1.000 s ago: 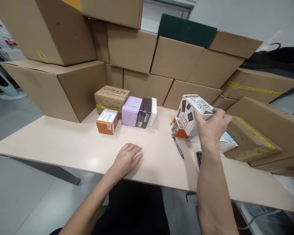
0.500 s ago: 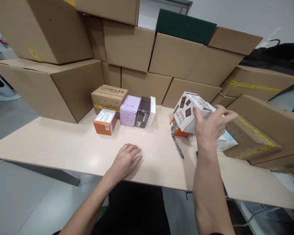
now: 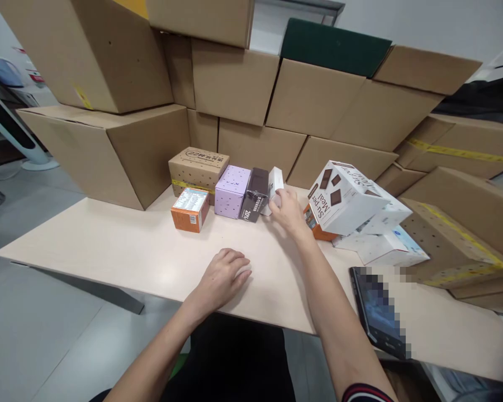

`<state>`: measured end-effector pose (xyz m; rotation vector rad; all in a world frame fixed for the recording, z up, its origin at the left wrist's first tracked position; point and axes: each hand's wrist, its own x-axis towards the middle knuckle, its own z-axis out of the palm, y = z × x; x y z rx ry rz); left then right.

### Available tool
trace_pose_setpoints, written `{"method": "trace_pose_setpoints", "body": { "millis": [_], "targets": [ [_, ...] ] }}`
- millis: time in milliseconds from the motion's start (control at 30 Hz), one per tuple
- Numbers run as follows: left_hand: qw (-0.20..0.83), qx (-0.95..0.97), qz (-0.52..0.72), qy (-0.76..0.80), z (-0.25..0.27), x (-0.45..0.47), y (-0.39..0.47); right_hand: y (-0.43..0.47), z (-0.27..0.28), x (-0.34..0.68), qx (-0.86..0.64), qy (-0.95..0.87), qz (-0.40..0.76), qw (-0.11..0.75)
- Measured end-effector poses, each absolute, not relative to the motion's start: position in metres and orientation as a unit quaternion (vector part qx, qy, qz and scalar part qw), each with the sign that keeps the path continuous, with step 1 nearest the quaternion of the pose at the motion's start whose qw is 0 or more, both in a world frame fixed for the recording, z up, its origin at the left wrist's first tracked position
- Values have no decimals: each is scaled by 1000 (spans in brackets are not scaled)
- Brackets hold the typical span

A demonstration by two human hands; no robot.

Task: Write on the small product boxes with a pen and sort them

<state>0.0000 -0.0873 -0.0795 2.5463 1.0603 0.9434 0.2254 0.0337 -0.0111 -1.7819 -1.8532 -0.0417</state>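
My right hand (image 3: 288, 212) reaches to the back of the table, its fingers closed on a small white box (image 3: 275, 181), which leans slightly. Directly left of that box is a dark brown box (image 3: 255, 195), followed by a lilac box (image 3: 232, 192) with small spots. My left hand (image 3: 223, 279) rests near the front edge of the table (image 3: 151, 257), its fingers loosely extended and holding nothing. A white "Super Meal" box (image 3: 339, 201) with chocolate squares sits tilted over an orange box (image 3: 321, 229) at the right.
Left of the lilac box are a brown printed carton (image 3: 199, 170) and an orange-and-white box (image 3: 190, 212). White boxes (image 3: 385, 245) lie beside the "Super Meal" box. A dark tablet-like device (image 3: 377, 312) lies at the right front. Large cardboard boxes (image 3: 314, 95) wall the back.
My right hand has left the "Super Meal" box and moved left onto the small white box, which now tilts. My left hand stays resting. The view has turned slightly; the pen is out of sight.
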Motion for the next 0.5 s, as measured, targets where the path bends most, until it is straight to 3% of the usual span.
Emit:
{"method": "trace_pose_setpoints", "body": {
  "millis": [300,500],
  "targets": [
    [128,858,335,367,-76,0,-86,46,-15,243,-716,-573,-35,397],
    [149,846,347,377,-79,-1,-86,-40,14,267,-619,-598,-152,486]
  ]
}}
